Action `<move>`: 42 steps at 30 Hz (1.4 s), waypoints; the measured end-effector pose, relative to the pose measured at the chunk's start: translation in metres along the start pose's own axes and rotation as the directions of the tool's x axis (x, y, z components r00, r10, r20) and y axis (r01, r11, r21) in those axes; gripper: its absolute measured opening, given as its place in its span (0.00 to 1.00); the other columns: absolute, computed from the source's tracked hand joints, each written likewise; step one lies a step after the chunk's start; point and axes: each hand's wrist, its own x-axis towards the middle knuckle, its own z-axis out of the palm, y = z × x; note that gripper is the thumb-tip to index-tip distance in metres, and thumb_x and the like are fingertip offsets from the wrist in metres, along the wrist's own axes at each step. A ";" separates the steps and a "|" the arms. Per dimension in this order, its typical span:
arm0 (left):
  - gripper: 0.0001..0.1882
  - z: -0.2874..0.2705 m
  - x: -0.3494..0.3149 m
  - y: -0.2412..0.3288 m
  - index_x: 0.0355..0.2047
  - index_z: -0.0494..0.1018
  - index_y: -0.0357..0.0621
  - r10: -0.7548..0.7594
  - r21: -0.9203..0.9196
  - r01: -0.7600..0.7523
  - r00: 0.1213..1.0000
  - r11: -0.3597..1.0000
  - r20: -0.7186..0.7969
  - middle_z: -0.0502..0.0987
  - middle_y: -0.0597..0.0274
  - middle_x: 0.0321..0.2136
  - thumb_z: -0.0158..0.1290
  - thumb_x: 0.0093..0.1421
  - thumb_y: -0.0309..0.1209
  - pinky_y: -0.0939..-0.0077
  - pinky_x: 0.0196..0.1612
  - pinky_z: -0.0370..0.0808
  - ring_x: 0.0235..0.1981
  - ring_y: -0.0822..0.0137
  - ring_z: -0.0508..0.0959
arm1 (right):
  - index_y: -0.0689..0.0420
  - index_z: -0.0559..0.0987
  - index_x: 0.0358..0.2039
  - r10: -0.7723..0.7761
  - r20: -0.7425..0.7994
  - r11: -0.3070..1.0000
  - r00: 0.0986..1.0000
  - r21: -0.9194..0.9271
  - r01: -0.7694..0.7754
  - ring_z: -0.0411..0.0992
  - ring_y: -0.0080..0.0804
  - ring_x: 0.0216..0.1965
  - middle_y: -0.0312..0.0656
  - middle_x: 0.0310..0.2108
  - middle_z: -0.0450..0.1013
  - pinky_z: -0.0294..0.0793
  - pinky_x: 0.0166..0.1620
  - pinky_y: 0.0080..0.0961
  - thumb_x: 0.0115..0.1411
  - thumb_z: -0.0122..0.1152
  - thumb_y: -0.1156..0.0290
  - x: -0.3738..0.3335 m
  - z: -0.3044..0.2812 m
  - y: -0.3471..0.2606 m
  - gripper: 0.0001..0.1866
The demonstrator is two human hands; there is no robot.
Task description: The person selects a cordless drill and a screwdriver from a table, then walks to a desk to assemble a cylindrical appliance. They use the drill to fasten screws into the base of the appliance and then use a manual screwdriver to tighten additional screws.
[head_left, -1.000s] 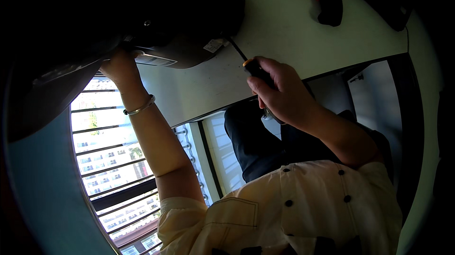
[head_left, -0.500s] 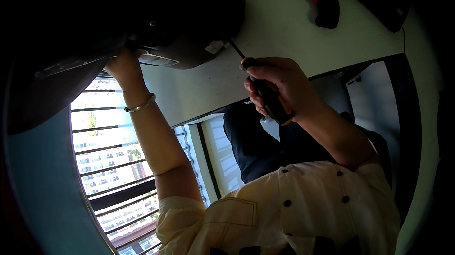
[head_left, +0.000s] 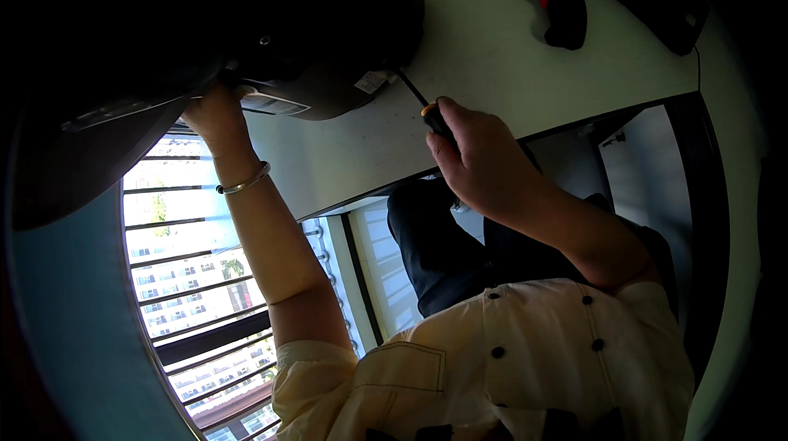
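My right hand is closed round the black and orange handle of a screwdriver. The shaft slants up and left, its tip meeting the lower right edge of a large, dark, rounded casing. Whether the tip sits on a screw is too dark to tell. A small white label lies close to that edge, and a screw head shows higher on the casing. My left hand, with a bracelet at its wrist, reaches up to the casing's underside; its fingers are hidden in shadow there.
The casing stands on a pale table. Toward the far right lie a black pistol-grip tool with a red trigger and a long black piece. A window with horizontal bars is on the left. My legs are under the table edge.
My right hand has rolled over on the screwdriver, so its back now covers most of the handle. The tip has stayed near the casing's edge; my left hand has not visibly moved.
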 end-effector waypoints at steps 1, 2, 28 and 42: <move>0.13 -0.001 0.000 0.001 0.30 0.70 0.32 -0.006 -0.023 0.006 1.000 1.000 0.009 0.75 0.60 0.27 0.59 0.46 0.24 0.77 0.28 0.73 0.27 0.71 0.73 | 0.65 0.69 0.29 0.034 0.022 0.994 0.999 0.099 -0.036 0.68 0.35 0.19 0.46 0.18 0.68 0.69 0.25 0.27 0.56 0.50 0.71 0.000 0.001 0.001 0.08; 0.13 0.001 0.000 -0.002 0.30 0.70 0.32 0.068 -0.006 -0.068 0.998 0.998 -0.011 0.75 0.60 0.27 0.60 0.46 0.25 0.77 0.28 0.73 0.27 0.72 0.73 | 0.64 0.69 0.30 0.065 0.048 0.978 0.997 0.196 -0.074 0.67 0.30 0.18 0.42 0.17 0.67 0.68 0.23 0.22 0.57 0.49 0.71 0.001 0.003 0.004 0.08; 0.07 0.003 0.003 0.019 0.29 0.72 0.32 -0.218 -0.578 0.122 0.971 0.807 -0.098 0.76 0.61 0.22 0.56 0.48 0.21 0.88 0.20 0.70 0.19 0.74 0.73 | 0.69 0.69 0.34 -0.133 0.039 0.848 0.990 -0.512 0.134 0.70 0.40 0.19 0.47 0.21 0.70 0.71 0.24 0.28 0.54 0.50 0.74 0.001 0.006 0.000 0.11; 0.06 -0.001 0.005 0.005 0.26 0.74 0.34 0.048 -0.041 -0.050 0.998 0.998 -0.045 0.77 0.58 0.23 0.56 0.48 0.25 0.77 0.30 0.72 0.23 0.67 0.76 | 0.64 0.70 0.32 0.263 0.379 0.400 0.887 0.794 -0.458 0.67 0.23 0.13 0.40 0.18 0.68 0.66 0.14 0.19 0.55 0.51 0.71 0.012 -0.021 -0.005 0.08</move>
